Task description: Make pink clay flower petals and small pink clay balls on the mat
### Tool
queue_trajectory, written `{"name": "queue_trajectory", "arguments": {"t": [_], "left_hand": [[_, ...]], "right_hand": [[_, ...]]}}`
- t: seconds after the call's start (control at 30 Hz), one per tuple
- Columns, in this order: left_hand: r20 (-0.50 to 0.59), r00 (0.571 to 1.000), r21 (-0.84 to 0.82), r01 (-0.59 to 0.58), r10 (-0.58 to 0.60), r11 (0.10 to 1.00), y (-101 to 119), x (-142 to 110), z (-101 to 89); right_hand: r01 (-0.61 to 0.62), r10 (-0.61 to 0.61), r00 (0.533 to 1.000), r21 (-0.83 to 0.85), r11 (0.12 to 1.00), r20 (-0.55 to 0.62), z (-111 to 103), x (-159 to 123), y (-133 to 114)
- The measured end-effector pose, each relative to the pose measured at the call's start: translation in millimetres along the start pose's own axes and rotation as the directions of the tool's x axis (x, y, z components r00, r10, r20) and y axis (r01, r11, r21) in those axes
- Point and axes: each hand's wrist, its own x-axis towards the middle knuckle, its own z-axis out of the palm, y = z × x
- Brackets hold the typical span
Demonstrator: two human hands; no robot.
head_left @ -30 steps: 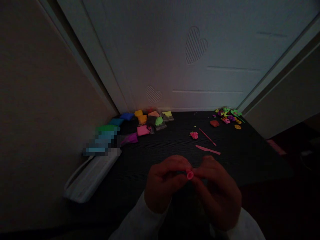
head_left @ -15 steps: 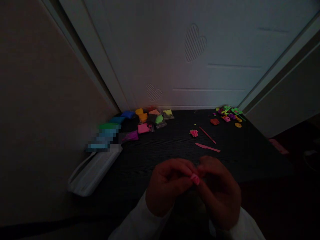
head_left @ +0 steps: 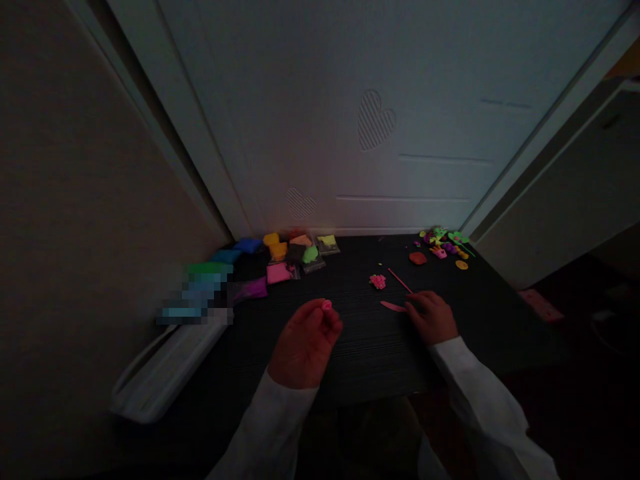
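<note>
The scene is dim. My left hand (head_left: 306, 340) is raised over the dark table (head_left: 350, 347), its fingertips pinched on a small pink clay piece (head_left: 327, 305). Out to the right, my right hand (head_left: 431, 316) rests on the table with its fingers closed over one end of a flat pink modelling tool (head_left: 393, 306). A thin pink stick (head_left: 399, 280) lies just beyond that hand, and a little pink clay cluster (head_left: 377, 281) sits to its left.
Bags of coloured clay (head_left: 280, 257) lie at the back left by a white door (head_left: 380, 120). Small clay figures (head_left: 443, 245) stand at the back right. A white tray (head_left: 160, 370) sits at the left, and a beige wall (head_left: 75, 200) is beside it.
My hands have separated. The right hand left the pink piece and reached forward-right onto the flat pink tool. The left hand keeps the piece and has moved left.
</note>
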Motion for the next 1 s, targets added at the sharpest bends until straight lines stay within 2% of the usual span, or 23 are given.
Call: {"name": "queue_trajectory", "arguments": {"t": [0.13,0.23,0.3,0.37,0.5,0.6,0.7,0.77,0.8,0.9,1.0], "left_hand": [[-0.051,0.998,-0.003,0.030,-0.030,1.000,-0.5,2.8,2.4],[-0.042,0.999,0.007,0.017,-0.017,1.000,5.1,2.9,13.1],[0.030,0.999,-0.018,-0.031,0.032,0.999,12.0,3.1,25.7],[0.148,0.986,-0.049,-0.075,0.081,0.996,20.6,3.0,41.6],[0.358,0.921,-0.071,-0.137,0.154,0.988,38.2,2.0,71.9],[0.459,0.870,-0.018,-0.196,0.182,0.980,49.1,2.2,85.0],[0.528,0.829,0.092,-0.271,0.184,0.958,56.6,5.0,91.4],[0.573,0.798,0.142,-0.321,0.187,0.936,59.7,8.7,95.2],[0.585,0.790,0.163,-0.334,0.182,0.928,61.0,11.2,97.2],[0.605,0.772,0.193,-0.381,0.196,0.904,65.4,21.9,102.6],[0.597,0.756,0.173,-0.447,0.268,0.878,70.5,34.0,103.9]], "right_hand": [[-0.063,0.071,0.990,-0.067,0.996,0.121,6.0,21.6,9.8],[-0.114,0.133,0.966,-0.099,0.989,0.223,8.8,40.1,11.2],[-0.110,0.135,0.959,-0.114,0.987,0.251,10.4,51.4,12.6],[-0.102,0.135,0.952,-0.130,0.986,0.274,11.6,59.7,14.4],[-0.100,0.139,0.945,-0.145,0.984,0.295,7.5,66.5,18.7],[-0.118,0.151,0.951,-0.136,0.984,0.269,-8.7,70.7,14.1],[-0.123,0.122,0.980,-0.006,0.992,0.158,-39.5,81.1,-9.7],[-0.013,0.000,0.998,0.207,0.978,0.060,-64.8,88.8,-36.5],[0.066,-0.073,0.997,0.324,0.944,0.012,-77.5,91.2,-51.7],[0.253,-0.176,0.966,0.565,0.785,-0.187,-108.7,90.5,-96.6],[0.421,-0.132,0.896,0.714,0.560,-0.425,-123.9,83.4,-133.7]]}}
